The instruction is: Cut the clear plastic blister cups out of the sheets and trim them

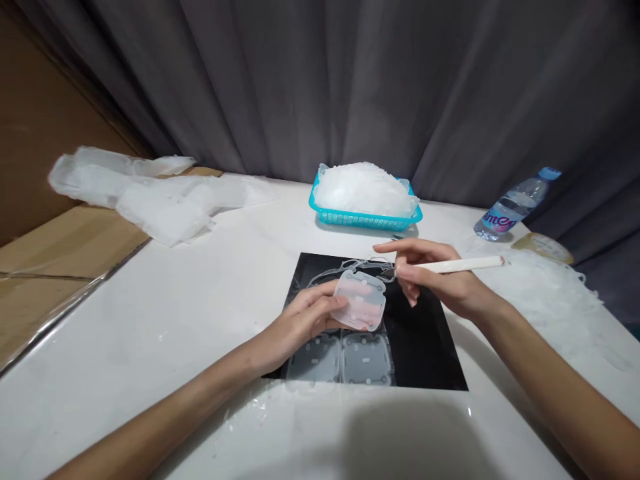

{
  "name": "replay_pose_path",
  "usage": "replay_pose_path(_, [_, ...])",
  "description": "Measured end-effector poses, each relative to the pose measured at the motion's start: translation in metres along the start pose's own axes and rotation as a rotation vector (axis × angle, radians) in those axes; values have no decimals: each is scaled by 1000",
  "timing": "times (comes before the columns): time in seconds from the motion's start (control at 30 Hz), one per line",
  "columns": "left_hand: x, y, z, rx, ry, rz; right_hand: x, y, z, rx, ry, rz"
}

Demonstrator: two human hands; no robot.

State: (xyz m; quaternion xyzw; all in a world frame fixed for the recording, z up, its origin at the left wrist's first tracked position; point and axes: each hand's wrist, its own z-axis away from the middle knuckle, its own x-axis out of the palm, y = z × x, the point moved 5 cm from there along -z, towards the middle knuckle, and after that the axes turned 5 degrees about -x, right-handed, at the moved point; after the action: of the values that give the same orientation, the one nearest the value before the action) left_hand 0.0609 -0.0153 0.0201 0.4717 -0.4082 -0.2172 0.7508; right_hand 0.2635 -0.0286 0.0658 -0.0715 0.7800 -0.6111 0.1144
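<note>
My left hand [315,308] is closed on a translucent, rounded-square silicone-like piece [361,301], thumb on its face and fingers showing through from behind. In my right hand [434,270] is a white-handled craft knife [457,265], gripped like a pen, its blade beside the piece's upper right edge. Thin clear strips of trimming [333,270] lie just behind the piece. Under both hands is a black mat [423,340]. On its near left part rest two more translucent pieces, a left one [314,360] and a right one [367,360], still joined to a sheet.
A blue basket [367,220] heaped with translucent pieces stands at the back. To the right are a water bottle [515,207], a tape roll [547,247] and a pile of clear scraps [545,293]. Translucent sheets [165,200] lie over cardboard [80,233] on the left.
</note>
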Motion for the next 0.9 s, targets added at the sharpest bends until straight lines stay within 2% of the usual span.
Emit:
replay_pose_path(0.2, [0, 5, 3, 37, -4, 45, -17, 3, 0, -49, 115, 173])
replay_pose_path(0.3, [1, 4, 4, 46, -29, 27, -15, 13, 0, -5, 70, 227])
replay_pose_path(0.5, [3, 3, 6, 38, -35, 14, -5, 20, 1, 58, -41, 177])
replay_pose_path(0.7, [4, 3, 6, 20, -53, 32, -1, 24, 2, 79, -4, 97])
replay_pose_path(0.9, [5, 3, 7, -7, -45, 65, -1, 30, 2, 63, -2, 117])
